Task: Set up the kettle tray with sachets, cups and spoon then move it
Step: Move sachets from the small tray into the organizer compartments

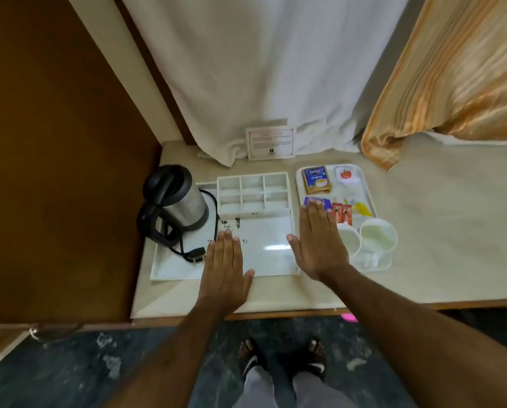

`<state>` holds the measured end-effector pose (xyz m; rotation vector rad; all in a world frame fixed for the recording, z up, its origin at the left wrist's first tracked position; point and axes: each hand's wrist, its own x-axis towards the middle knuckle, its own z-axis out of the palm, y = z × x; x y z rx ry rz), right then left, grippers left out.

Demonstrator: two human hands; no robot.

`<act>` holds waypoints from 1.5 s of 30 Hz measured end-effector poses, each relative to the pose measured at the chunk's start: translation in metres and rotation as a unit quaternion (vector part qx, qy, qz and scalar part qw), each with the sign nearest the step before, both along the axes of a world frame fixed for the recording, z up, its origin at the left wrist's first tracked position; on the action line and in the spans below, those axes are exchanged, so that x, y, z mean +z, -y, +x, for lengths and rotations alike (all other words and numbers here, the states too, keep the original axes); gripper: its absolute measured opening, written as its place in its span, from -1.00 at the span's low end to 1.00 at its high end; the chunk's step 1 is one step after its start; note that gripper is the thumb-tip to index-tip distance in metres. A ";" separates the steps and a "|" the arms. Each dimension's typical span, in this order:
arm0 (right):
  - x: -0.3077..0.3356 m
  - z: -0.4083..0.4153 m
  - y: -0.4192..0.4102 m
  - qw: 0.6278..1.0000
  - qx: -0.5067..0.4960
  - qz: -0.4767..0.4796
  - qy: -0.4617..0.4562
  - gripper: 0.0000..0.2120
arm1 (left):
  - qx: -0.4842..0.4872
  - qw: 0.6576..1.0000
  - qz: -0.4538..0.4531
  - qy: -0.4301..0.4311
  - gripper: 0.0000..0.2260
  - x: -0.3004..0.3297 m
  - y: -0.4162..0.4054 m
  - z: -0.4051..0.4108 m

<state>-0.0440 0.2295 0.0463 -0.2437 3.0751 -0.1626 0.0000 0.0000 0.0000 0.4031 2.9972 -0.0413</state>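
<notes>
A white kettle tray [169, 269] lies on the counter with a steel and black kettle [177, 198] at its left and an empty six-compartment sachet holder [253, 191] at its back. My left hand [225, 266] hovers flat and empty over the tray's front. My right hand [319, 240] is flat and empty over the tray's right edge. Beside it, a smaller white tray [367, 195] carries tea sachets [317, 179], red sachets [342, 213], a yellow item [361, 209] and two white cups [378, 234]. I cannot make out a spoon.
The kettle's black cord and plug [196, 256] lie on the tray. A printed card [270, 142] stands at the back against a white curtain [261, 69]. An orange curtain [452, 78] hangs at right, a wooden panel [55, 142] at left. The counter edge [275, 315] is near my feet.
</notes>
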 end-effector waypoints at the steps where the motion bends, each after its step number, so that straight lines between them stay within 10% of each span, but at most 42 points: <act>1: -0.005 0.000 0.001 1.000 0.006 0.016 -0.002 -0.32 | 0.005 1.000 -0.006 0.008 -0.28 -0.007 0.000 0.002; 45: -0.011 -0.155 -0.006 0.993 -0.098 -0.058 -0.011 -0.54 | -0.040 0.996 0.069 0.037 -0.10 -0.031 -0.005 -0.057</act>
